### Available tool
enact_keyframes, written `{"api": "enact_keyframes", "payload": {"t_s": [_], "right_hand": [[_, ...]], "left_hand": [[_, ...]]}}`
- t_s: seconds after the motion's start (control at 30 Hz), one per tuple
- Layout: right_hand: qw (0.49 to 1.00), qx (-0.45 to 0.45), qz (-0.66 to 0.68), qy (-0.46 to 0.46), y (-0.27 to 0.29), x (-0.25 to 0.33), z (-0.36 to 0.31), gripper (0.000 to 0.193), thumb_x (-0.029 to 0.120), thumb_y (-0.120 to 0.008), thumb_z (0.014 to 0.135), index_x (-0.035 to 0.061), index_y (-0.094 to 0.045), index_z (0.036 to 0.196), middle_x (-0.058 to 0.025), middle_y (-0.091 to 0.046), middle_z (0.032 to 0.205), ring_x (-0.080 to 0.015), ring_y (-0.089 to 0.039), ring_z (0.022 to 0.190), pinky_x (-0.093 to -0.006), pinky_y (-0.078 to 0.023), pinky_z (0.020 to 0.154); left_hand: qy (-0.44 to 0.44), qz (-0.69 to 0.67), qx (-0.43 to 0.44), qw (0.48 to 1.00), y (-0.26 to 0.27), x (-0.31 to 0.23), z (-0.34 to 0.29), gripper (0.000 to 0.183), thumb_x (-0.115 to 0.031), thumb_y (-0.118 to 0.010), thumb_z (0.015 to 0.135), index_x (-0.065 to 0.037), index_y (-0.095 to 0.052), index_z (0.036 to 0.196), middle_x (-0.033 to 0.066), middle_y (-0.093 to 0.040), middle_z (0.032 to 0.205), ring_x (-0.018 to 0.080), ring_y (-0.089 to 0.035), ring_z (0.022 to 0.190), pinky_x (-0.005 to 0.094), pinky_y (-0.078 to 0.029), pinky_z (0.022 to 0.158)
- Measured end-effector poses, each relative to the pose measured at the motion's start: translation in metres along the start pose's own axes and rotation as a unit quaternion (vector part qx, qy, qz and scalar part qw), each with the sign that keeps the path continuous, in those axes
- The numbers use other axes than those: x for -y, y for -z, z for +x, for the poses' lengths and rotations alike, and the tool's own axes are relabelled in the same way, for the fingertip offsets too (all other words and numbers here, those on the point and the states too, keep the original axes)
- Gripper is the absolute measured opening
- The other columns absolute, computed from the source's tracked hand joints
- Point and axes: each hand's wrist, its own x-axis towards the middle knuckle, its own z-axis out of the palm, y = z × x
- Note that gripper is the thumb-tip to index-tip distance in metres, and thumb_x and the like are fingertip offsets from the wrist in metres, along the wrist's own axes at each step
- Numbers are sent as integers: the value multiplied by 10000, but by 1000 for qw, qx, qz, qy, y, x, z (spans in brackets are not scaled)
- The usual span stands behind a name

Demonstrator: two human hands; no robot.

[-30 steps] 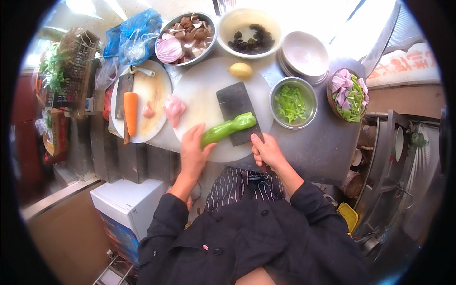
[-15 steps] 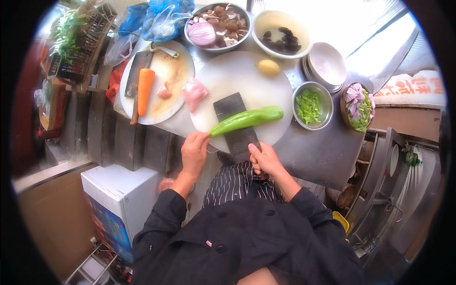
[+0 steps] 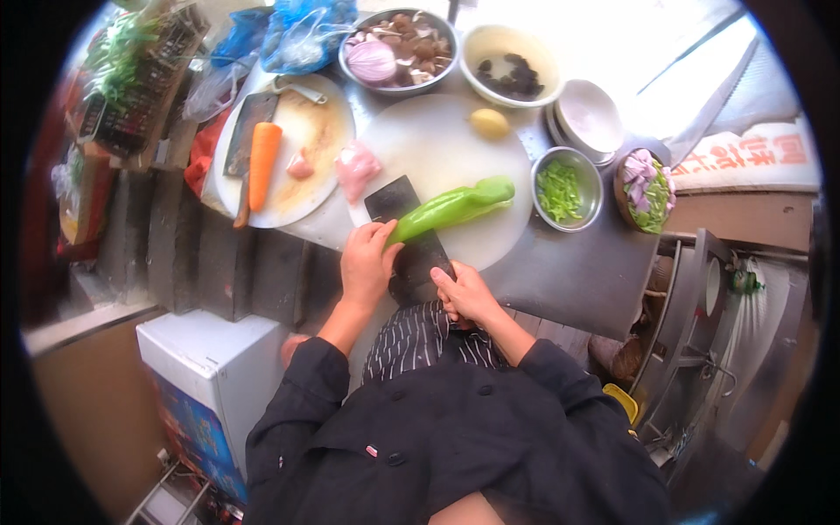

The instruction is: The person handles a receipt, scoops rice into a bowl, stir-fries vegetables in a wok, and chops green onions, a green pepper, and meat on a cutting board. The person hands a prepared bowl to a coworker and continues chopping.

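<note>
My left hand (image 3: 366,262) grips the near end of a long green pepper (image 3: 453,206) that lies across a dark cleaver (image 3: 405,232). The handle of that cleaver is in my right hand (image 3: 464,293), near the front edge of the counter. Pepper and blade rest on a round white cutting board (image 3: 442,149). A piece of pink meat (image 3: 357,166) and a small yellow potato (image 3: 488,122) also lie on the board.
To the left, a second round board (image 3: 306,149) carries a carrot (image 3: 262,162) and another cleaver (image 3: 249,131). Behind stand a metal bowl of mushrooms and onion (image 3: 398,48), a bowl of dark fungus (image 3: 512,74), stacked white bowls (image 3: 588,114), chopped greens in a metal bowl (image 3: 562,188) and a bowl of purple onion (image 3: 646,184).
The view has shifted, so everything sits further right and lower. My left hand has slid onto the pepper's near end, and the pepper now lies at a steeper slant across the blade.
</note>
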Motion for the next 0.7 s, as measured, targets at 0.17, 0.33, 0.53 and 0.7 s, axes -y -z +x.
{"api": "enact_keyframes", "payload": {"t_s": [0.17, 0.33, 0.53, 0.7], "right_hand": [[995, -94, 29, 29, 38, 30, -24, 289, 384, -659, 1130, 128, -525, 1128, 48, -465, 679, -60, -409, 461, -266, -360, 397], [981, -157, -29, 110, 96, 65, -62, 315, 374, -681, 1119, 82, -563, 1121, 25, -517, 692, -68, -451, 472, -271, -389, 417], [926, -239, -253, 148, 122, 86, -88, 268, 237, -734, 1061, 35, -659, 1219, -83, -677, 773, -166, -622, 546, -356, -476, 528], [861, -208, -393, 246, 114, 70, -78, 465, 259, -759, 1018, -5, -625, 1377, -216, -732, 919, -363, -718, 823, -435, -559, 774]], "left_hand": [[29, 26, 59, 998, 3, 3, -4, 472, -93, -835, 896, -57, -698, 1346, 180, -715, 1204, 397, -684, 1128, 476, -552, 975], [9, 40, 77, 996, -5, 11, -2, 505, -58, -827, 879, -74, -684, 1363, 169, -727, 1220, 413, -681, 1130, 488, -553, 987], [31, 89, 99, 991, 21, 39, 13, 553, -19, -829, 831, -64, -702, 1367, 153, -692, 1222, 383, -662, 1147, 473, -546, 991], [-57, 97, 13, 994, 8, 5, 17, 598, -26, -855, 801, -63, -711, 1380, 156, -682, 1322, 387, -627, 1246, 500, -505, 1077]]}}
